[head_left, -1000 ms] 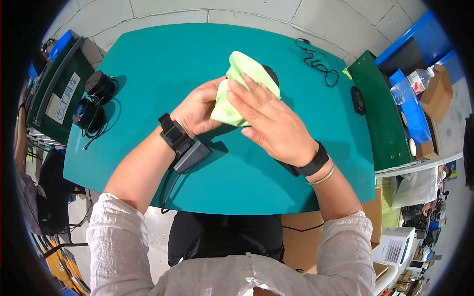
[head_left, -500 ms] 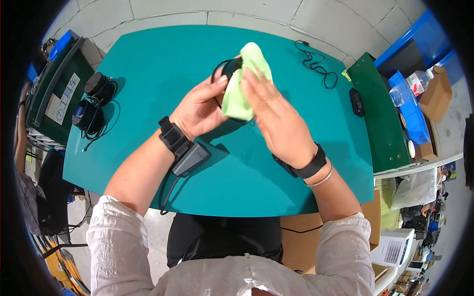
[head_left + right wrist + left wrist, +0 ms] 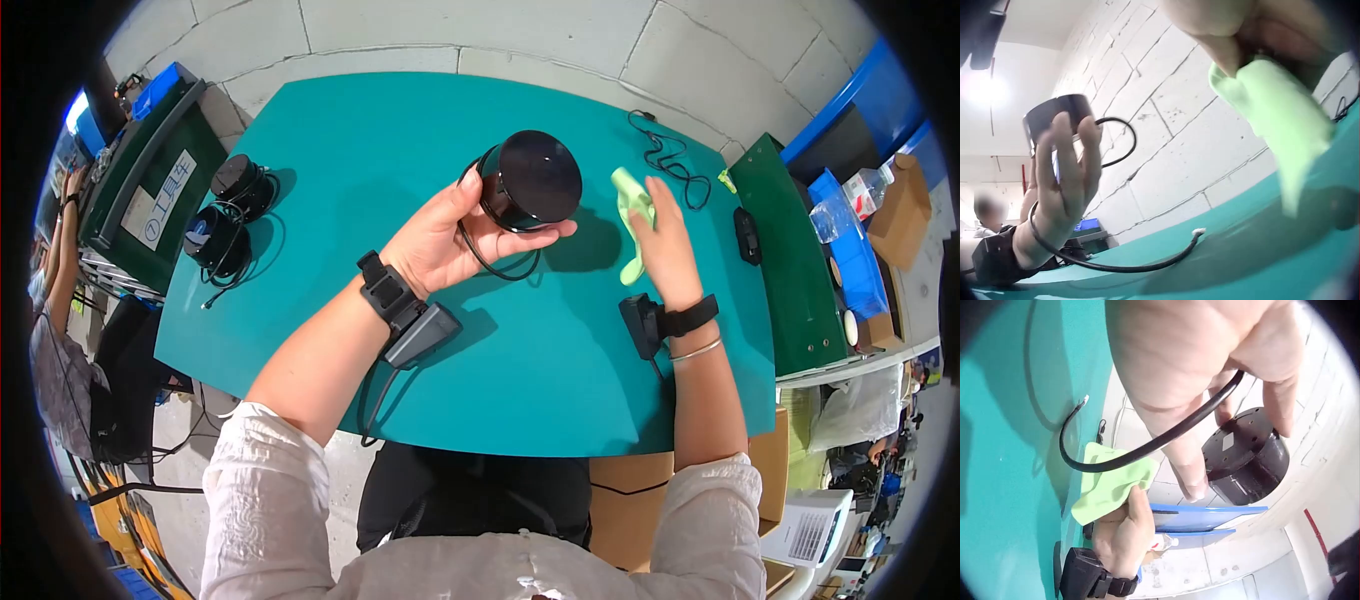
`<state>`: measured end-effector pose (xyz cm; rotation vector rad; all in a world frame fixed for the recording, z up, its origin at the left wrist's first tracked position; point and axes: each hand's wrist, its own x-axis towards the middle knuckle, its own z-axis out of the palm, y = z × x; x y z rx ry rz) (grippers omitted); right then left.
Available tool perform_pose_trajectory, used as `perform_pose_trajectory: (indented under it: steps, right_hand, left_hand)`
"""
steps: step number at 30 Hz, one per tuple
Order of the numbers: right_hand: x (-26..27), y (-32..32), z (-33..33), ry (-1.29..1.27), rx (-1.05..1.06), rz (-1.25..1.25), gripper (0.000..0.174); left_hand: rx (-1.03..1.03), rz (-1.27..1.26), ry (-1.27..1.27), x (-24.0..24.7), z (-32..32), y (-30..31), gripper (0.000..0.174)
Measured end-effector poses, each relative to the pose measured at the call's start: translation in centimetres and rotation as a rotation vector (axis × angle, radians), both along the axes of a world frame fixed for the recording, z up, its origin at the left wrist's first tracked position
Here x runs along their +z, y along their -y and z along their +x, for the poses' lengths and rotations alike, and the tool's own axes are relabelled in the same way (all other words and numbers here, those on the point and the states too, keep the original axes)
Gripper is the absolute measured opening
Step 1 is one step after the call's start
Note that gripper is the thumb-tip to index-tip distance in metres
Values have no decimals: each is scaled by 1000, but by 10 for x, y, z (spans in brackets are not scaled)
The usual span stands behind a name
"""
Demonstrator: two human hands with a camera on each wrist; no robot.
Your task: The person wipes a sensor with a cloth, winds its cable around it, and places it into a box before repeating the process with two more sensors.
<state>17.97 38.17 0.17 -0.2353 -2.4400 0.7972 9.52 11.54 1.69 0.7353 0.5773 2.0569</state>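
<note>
My left hand (image 3: 440, 238) holds up a glossy black cylindrical lidar sensor (image 3: 535, 180), fingers under and around its side and thumb against its edge. In the left wrist view, small holes and a white label show on the lidar sensor's base (image 3: 1235, 447). From it a black cable (image 3: 1129, 267) loops below the hand and ends in a white connector. To the right, apart from the sensor, my right hand (image 3: 670, 250) pinches a light green cloth (image 3: 632, 222), which hangs down from the fingers in the right wrist view.
Two similar black cylinders (image 3: 220, 240) with coiled cables stand at the left of the teal table (image 3: 520, 370). A thin black cable (image 3: 672, 160) lies at the back right, and a small black device (image 3: 746, 236) near the right edge. Green bins flank both sides.
The right hand has drawn the cloth off the lidar sensor and moved right with it. The left hand has shifted slightly right, and the sensor's glossy top is now uncovered.
</note>
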Motion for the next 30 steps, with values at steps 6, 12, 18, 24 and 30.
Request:
perform_pose_trajectory:
  steps: [6,12,18,24,30]
  right_hand:
    - [49,43,19,-62,476,-306,64]
    - [51,69,26,-44,630,31,70]
    - [48,62,23,-232,405,32,68]
    - [48,56,24,-280,153,286,83]
    - [49,78,29,-221,368,426,95]
  left_hand:
    - [32,-44,-42,-2,1,-6,85]
    - [123,-358,-317,-4,10,-10,76]
    - [171,-362,-212,2,-2,-3,67]
    - [440,-373,-334,5,-21,5,51]
    - [233,-469,-525,6,22,-13,69]
